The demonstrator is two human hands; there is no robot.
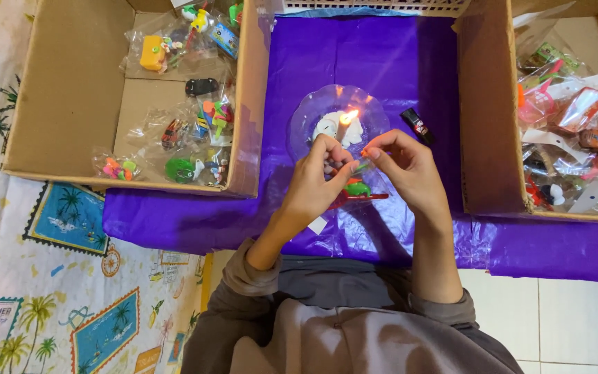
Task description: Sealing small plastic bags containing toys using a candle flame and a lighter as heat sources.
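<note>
Light is moderate and even, falling from overhead, with colours strongly saturated. The small lit candle (344,125) burns as a blown-out white-orange spot and throws warm glints on the rim of the clear glass dish (313,104) beneath it. The shiny purple plastic sheet (396,62) carries soft sheen and pale creases near its front edge. Short, soft shadows lie inside the left brown cardboard box (70,83) along its right wall. Focus is fairly sharp; the clear packets at the far right edge glare and smear slightly.
</note>
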